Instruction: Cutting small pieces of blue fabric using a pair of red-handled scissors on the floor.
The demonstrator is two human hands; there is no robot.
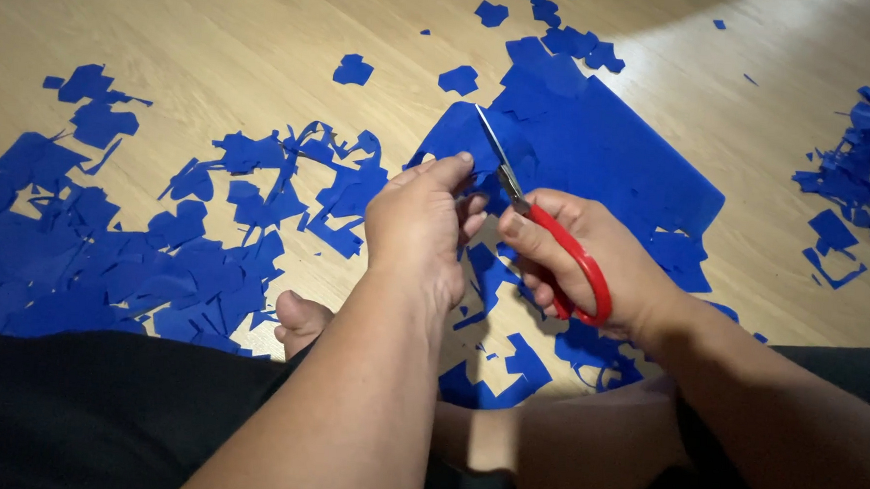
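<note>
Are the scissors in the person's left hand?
No, the red-handled scissors are held in the right hand, while the left hand pinches the blue paper piece.

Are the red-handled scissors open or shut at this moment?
Open, slightly. The scissors in the right hand show their blades parted in a narrow V over the blue paper piece pinched by the left hand.

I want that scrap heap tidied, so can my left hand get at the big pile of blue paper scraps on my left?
Probably yes: the left hand pinches the blue paper piece and nothing stands between it and the scrap pile, but it must let go first.
</note>
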